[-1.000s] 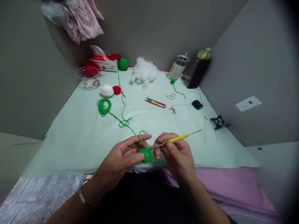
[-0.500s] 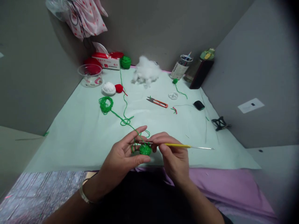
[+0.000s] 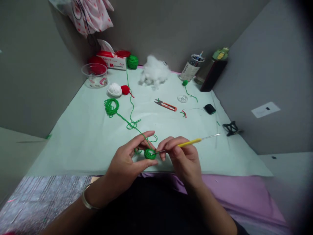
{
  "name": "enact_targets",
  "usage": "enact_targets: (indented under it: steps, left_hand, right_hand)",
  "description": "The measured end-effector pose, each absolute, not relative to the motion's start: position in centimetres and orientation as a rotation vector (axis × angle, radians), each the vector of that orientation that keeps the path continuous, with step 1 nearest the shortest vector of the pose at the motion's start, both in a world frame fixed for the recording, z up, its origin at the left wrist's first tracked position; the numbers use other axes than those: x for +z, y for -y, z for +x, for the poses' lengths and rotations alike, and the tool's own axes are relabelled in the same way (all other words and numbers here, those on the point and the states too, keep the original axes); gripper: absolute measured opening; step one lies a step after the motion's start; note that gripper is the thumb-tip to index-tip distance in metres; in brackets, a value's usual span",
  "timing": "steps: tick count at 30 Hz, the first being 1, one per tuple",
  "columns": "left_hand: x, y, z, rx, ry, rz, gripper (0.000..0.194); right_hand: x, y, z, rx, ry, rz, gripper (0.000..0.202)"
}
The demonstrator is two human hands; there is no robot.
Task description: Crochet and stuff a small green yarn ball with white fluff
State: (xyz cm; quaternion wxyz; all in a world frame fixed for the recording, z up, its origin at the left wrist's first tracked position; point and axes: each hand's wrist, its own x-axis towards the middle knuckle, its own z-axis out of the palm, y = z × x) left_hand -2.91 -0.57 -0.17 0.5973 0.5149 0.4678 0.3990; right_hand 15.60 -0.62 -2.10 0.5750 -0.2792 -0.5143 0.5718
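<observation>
Between the thumb and fingers of my left hand is a small green crocheted piece, rounded like a cup. Green yarn runs from it over the left fingers to a loose coil on the table. My right hand is closed round the yellow grip of a crochet hook. The hook's left tip meets the top of the green piece; its other metal end points up to the right. Whether a loop sits on the tip is too small to tell.
Thread snips lie beyond my hands. Behind are white stuffing, white and red yarn balls, a plastic tub, a tissue box, a pen holder and a bottle. A black claw clip lies right.
My right hand has turned, so the hook now slants, its far end raised. The hook tip has shifted onto the green piece, which is tipped slightly. The whole view has moved a little.
</observation>
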Motion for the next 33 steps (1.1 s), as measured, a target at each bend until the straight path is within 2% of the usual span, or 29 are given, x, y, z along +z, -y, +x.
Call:
enact_targets:
  steps: [13, 28, 31, 33]
  left_hand:
    - [-0.8, 0.4, -3.0, 0.987, -1.126, 1.333, 0.060]
    - [-1.1, 0.3, -3.4, 0.936, -1.182, 1.483, 0.068]
    - [-0.9, 0.2, -3.0, 0.925, -1.205, 1.479, 0.067]
    - [-0.6, 0.3, -2.7, 0.947, -1.205, 1.439, 0.065]
  right_hand:
    - [-1.0, 1.0, 16.8, 1.168, 1.470, -0.720, 0.020]
    - [-0.4, 0.7, 17.1, 0.969, 1.736, -0.741, 0.019]
    - [-0.4, 0.8, 16.9, 0.815, 1.888, -0.766, 0.017]
    - [-0.7, 1.0, 16.7, 0.557, 1.983, -0.768, 0.017]
